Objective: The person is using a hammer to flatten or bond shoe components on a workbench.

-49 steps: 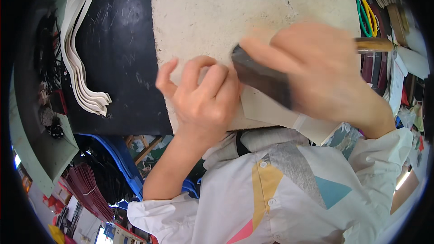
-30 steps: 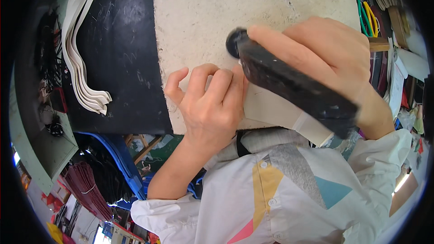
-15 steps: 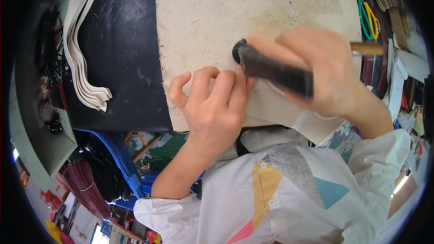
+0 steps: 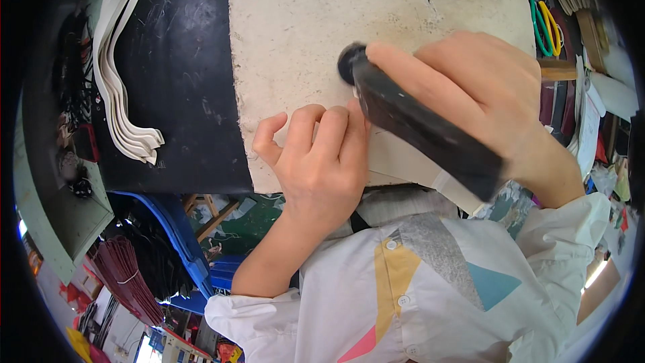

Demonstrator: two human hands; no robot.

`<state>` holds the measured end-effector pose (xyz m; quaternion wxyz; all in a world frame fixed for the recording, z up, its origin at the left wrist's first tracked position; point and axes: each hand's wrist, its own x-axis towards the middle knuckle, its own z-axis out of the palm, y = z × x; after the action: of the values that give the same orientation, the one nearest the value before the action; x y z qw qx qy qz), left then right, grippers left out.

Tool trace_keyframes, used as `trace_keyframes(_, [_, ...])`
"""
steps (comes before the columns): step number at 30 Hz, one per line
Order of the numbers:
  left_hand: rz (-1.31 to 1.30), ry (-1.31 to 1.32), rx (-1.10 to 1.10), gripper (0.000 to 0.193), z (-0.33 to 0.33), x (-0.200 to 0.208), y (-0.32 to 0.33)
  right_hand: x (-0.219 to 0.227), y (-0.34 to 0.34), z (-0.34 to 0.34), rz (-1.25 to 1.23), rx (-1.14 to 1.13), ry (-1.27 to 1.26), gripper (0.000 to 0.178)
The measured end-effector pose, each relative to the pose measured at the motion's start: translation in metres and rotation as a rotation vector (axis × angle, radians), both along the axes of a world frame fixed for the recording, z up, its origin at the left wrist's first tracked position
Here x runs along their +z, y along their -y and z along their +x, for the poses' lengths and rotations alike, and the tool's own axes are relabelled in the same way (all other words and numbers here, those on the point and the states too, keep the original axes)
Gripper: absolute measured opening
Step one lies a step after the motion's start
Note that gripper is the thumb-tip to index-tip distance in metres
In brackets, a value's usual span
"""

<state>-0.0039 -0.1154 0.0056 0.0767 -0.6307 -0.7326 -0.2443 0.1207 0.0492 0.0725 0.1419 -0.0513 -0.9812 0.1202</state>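
Note:
My right hand [image 4: 484,87] grips a hammer with a long black head [image 4: 430,128] and a wooden handle [image 4: 559,70] sticking out past the palm. One finger lies along the head. Its round striking face [image 4: 351,64] hangs just beyond my left fingertips, and its other end points toward my body. My left hand [image 4: 319,158] rests on the worn cream board [image 4: 295,40], fingers bent and the index side close under the hammer. What those fingertips hold is hidden. A pale flat sheet [image 4: 396,154] lies beneath the hammer at the board's near edge.
Left of the board is a black mat [image 4: 181,81] with long white strips [image 4: 124,121] on it. Green and yellow handled scissors [image 4: 551,27] lie at the far right. Below left are a blue bin [image 4: 175,228] and a bundle of dark red strips [image 4: 124,275].
The hammer has risen and turned, so more of its black head shows and its rear end reaches farther to the lower right. My left hand has barely moved.

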Motion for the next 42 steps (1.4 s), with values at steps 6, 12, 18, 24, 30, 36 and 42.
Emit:
trace_keyframes(6, [0.048, -0.016, 0.035, 0.022, 0.000, -0.003, 0.005, -0.003, -0.006, 0.002, -0.062, 0.035, 0.096, 0.059])
trace_keyframes(12, [-0.049, -0.004, 0.224, 0.023, 0.029, 0.007, 0.005, -0.011, 0.000, 0.005, -0.038, 0.000, -0.040, 0.058])
trace_keyframes(18, [0.003, 0.290, 0.089, 0.020, 0.001, -0.004, -0.044, -0.006, -0.043, 0.010, 0.009, -0.202, -0.070, 0.043])
trace_keyframes(24, [-0.016, 0.321, -0.123, 0.018, -0.022, 0.003, -0.078, -0.027, -0.067, 0.021, -0.027, -0.283, -0.102, 0.035])
trace_keyframes(30, [0.037, 0.369, -0.050, 0.038, -0.007, -0.007, -0.066, -0.032, -0.059, 0.012, -0.028, -0.191, -0.179, 0.041])
trace_keyframes(36, [0.034, 0.357, 0.030, 0.019, -0.003, -0.005, -0.058, -0.006, -0.047, 0.010, -0.131, -0.150, -0.124, 0.051])
trace_keyframes(42, [0.051, 0.348, 0.046, 0.039, -0.001, -0.006, -0.046, -0.011, -0.051, 0.003, -0.018, -0.183, -0.134, 0.054])
